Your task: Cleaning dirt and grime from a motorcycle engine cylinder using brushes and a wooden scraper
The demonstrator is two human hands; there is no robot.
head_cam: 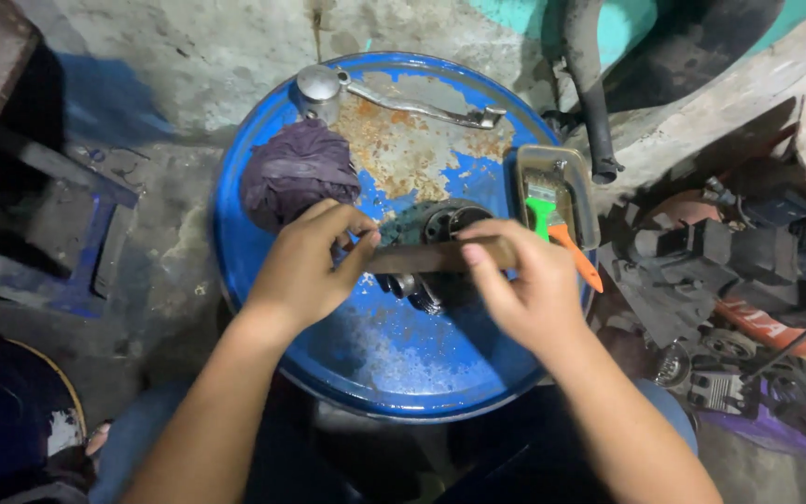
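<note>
My left hand (308, 266) and my right hand (522, 285) both grip a flat brown stick-like bar (426, 257), one at each end, and hold it level across a dark round metal engine part (440, 224). The part rests on the lid of a blue drum (394, 359) with rusty patches. My fingers pinch the bar from above. The lower side of the engine part is hidden behind the bar and my hands.
A dark purple rag (298, 173) lies on the drum at the left. A silver lever with a round cap (394, 98) lies at the back. A small tray (578, 182) holds a green and orange brush (557, 224). Machine parts (729, 280) crowd the floor at the right.
</note>
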